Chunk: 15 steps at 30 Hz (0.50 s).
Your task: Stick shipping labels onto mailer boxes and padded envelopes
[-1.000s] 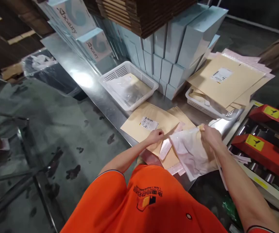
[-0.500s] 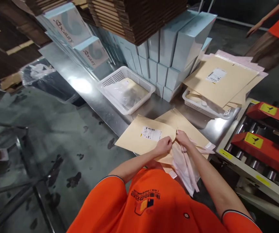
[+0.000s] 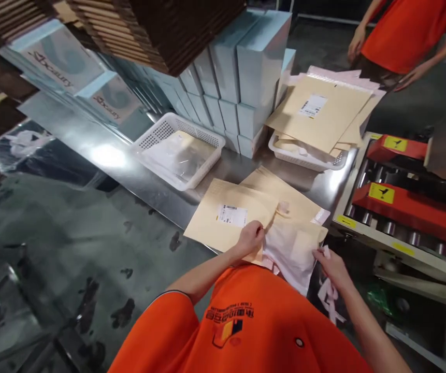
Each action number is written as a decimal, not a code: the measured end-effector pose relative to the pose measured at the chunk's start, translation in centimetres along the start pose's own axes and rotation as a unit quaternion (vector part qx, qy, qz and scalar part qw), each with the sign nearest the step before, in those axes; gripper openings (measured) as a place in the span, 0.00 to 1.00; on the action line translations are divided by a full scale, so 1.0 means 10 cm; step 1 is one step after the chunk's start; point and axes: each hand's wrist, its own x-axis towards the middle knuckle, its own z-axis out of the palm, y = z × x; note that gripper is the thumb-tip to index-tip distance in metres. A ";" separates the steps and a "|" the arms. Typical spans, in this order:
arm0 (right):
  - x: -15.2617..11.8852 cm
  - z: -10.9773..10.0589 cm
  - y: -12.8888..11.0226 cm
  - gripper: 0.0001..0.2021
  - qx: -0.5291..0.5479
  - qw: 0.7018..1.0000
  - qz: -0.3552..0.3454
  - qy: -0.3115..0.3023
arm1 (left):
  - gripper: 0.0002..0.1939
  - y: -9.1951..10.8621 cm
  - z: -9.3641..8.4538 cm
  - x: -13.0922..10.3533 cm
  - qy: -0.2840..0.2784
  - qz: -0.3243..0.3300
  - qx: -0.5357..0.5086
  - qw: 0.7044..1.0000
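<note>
A tan mailer envelope (image 3: 211, 212) with a white shipping label (image 3: 232, 216) lies at the table's near edge. My left hand (image 3: 251, 237) is closed on its right edge. Beside that, between my hands, a whitish, crinkled sheet or pouch (image 3: 290, 248) spreads out over the table edge. My right hand (image 3: 330, 267) is closed at its right side, with a thin pinkish-white strip (image 3: 329, 298) dangling below the fingers. What the right fingertips pinch besides the strip is partly hidden. Another tan mailer (image 3: 271, 186) lies behind, under these.
Two white baskets stand on the metal table (image 3: 156, 199): one basket (image 3: 203, 176) holds a plastic-wrapped item, the other (image 3: 300, 158) carries stacked mailers (image 3: 324, 116). Pale blue boxes (image 3: 261, 57) rise behind. At right is a roller conveyor (image 3: 389, 228); beyond, a person in orange (image 3: 405, 39).
My right hand has moved right, away from my left hand, and the strip now hangs from it. The whitish sheet is spread wider. The camera view has shifted; the co-worker shows more.
</note>
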 end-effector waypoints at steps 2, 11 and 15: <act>0.02 0.29 -0.28 0.19 0.032 0.999 -0.039 -0.016 | 0.05 0.14 0.10 0.01 -0.018 0.048 0.023 0.998; 0.68 1.02 -1.25 0.16 0.031 0.987 -0.122 -0.097 | 0.12 0.42 0.09 0.28 -0.054 0.111 0.112 0.986; 0.94 0.82 -1.11 0.19 -0.060 0.995 -0.066 -0.034 | 0.26 0.20 0.03 0.40 -0.043 0.211 0.244 0.946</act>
